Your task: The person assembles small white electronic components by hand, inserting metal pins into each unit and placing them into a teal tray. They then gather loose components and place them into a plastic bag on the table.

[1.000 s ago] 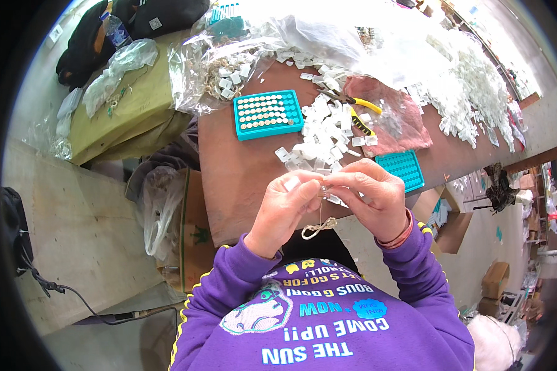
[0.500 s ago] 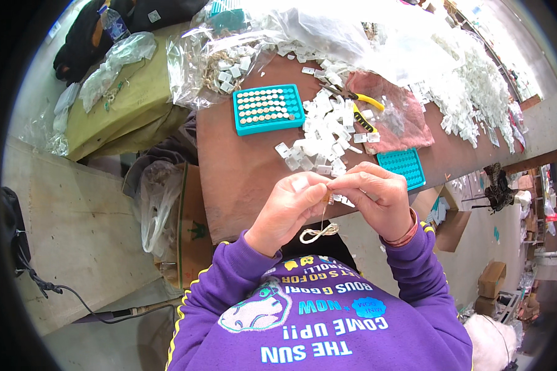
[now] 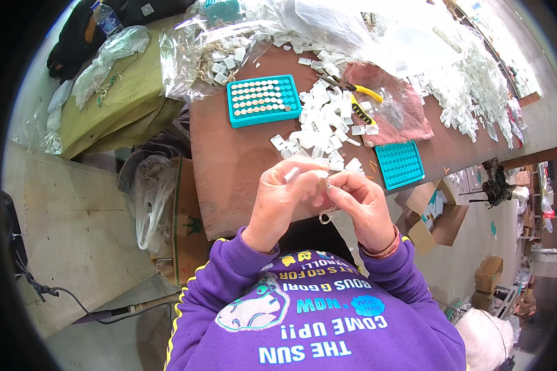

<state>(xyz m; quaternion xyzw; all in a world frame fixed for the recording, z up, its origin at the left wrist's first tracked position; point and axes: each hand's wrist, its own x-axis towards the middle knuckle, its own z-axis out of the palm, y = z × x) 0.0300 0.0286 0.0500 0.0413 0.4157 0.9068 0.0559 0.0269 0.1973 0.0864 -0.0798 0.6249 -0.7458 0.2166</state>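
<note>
The cord (image 3: pixel 326 216) is clamped in the fingers of the right hand (image 3: pixel 366 201), its loop left hanging below them by the desk's (image 3: pixel 229 161) near edge, while the fingers of the left hand (image 3: pixel 277 196) are brought together just to the left, anything between them being too small to tell. Both hands are held close together, seemingly so that small parts can be steadied in plain sight. The white pieces (image 3: pixel 320 111), part-filled left tray (image 3: pixel 263 119), right tray (image 3: pixel 400 166) and pliers (image 3: pixel 368 92) on the cloth (image 3: pixel 408 120) are set just beyond, presumably for short reach.
</note>
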